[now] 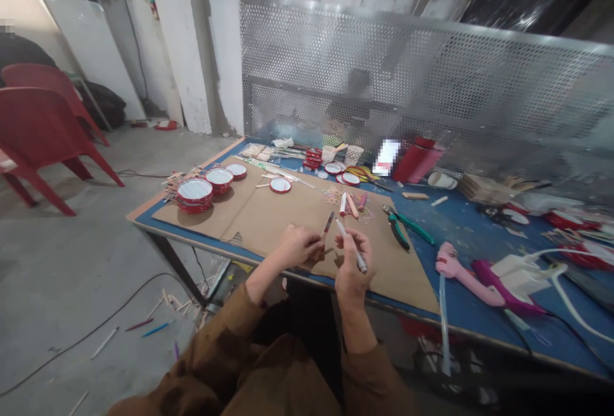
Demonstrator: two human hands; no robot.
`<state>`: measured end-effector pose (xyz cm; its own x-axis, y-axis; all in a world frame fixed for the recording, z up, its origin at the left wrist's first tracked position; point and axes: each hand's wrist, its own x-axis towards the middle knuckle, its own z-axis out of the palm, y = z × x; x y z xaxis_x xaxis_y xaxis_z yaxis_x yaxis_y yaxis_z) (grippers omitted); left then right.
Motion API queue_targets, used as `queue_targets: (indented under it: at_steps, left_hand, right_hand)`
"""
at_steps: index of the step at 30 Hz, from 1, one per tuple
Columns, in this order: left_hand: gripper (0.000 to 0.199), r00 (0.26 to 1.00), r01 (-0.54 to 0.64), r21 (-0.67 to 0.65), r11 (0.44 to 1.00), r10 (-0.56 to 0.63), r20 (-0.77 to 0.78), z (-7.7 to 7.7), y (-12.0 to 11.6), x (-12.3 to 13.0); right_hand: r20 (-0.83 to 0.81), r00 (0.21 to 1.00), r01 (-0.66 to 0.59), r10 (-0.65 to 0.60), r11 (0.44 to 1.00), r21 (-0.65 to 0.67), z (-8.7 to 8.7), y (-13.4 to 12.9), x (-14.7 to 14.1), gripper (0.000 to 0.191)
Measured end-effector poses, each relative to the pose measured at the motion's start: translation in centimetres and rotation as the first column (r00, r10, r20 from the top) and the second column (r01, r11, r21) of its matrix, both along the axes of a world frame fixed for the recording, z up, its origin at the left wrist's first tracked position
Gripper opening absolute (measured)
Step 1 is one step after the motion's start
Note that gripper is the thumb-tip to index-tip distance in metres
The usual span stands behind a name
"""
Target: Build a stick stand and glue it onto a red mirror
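Note:
My left hand [300, 246] is closed on a thin, flat stick [328, 224] with dark and reddish marks, held upright at a slant. Beside it, my right hand [354, 269] grips a whitish marker pen [352, 246], its tip close to the stick. Both hands are over the front part of a brown cardboard sheet [254, 227]. Just beyond them lie pale and pink rolled pieces [352, 206] among thin coloured bands. Small round drums with white tops and red rims stand at the left, one stack [194, 193] nearest; a single white disc with a red rim [280, 185] lies mid-sheet.
Green-handled pliers [403, 227] lie right of my hands. Farther right are a pink glue gun [467, 275] and a purple power strip with white plugs [520, 278]. A lit phone [386, 157] and a red bottle [416, 159] stand by the perforated metal panel [326, 38].

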<state>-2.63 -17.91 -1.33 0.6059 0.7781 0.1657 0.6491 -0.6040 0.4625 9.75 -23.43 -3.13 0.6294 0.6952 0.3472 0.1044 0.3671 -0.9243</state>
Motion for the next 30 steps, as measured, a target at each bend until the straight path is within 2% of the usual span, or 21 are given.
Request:
queue_targets:
  at_steps: [9,20,30]
  left_hand:
    - [0.028,0.997,0.038,-0.063,0.997,-0.034,0.065,0.05,-0.04,-0.13]
    - [0.030,0.999,0.016,-0.097,0.995,-0.012,0.044,0.64,-0.26,-0.03]
    - [0.031,1.000,-0.008,-0.086,0.996,0.008,0.007,0.38,-0.28,-0.03]
  right_hand:
    - [-0.047,0.999,-0.024,0.023,1.000,-0.017,-0.38,-0.06,0.14,0.033]
    - [-0.057,0.998,-0.026,0.025,0.999,-0.027,-0.62,-0.08,0.19,0.033]
    - [-0.059,0.997,-0.049,0.047,0.998,-0.027,-0.90,-0.17,0.27,0.029]
